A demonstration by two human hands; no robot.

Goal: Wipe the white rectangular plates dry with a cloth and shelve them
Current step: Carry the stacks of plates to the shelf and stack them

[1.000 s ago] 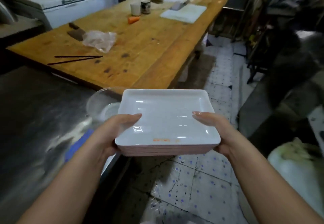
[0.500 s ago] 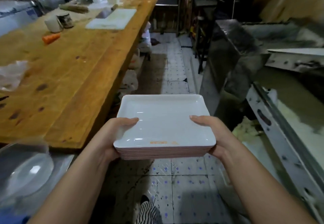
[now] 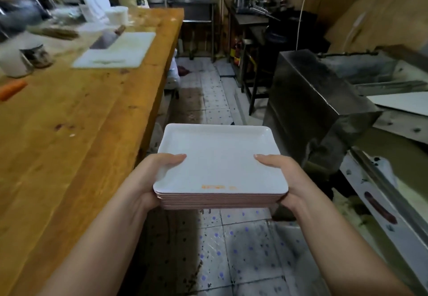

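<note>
A stack of several white rectangular plates [image 3: 220, 161] with pinkish edges and a small orange mark on the top plate is held level at chest height over the tiled floor. My left hand [image 3: 150, 180] grips the stack's left side, thumb on the top plate's rim and fingers underneath. My right hand [image 3: 284, 177] grips the right side the same way. No cloth is in view.
A long wooden table [image 3: 76, 133] runs along the left with a white cutting board [image 3: 115, 50], cups and a carrot piece. A steel counter [image 3: 312, 101] and sink stand on the right. A tiled aisle [image 3: 213, 92] leads ahead to a stove with pots; a person stands at the table's far end.
My view has swung right, from the steel bench and table to face down the aisle. The plate stack stays in both hands, held the same way.
</note>
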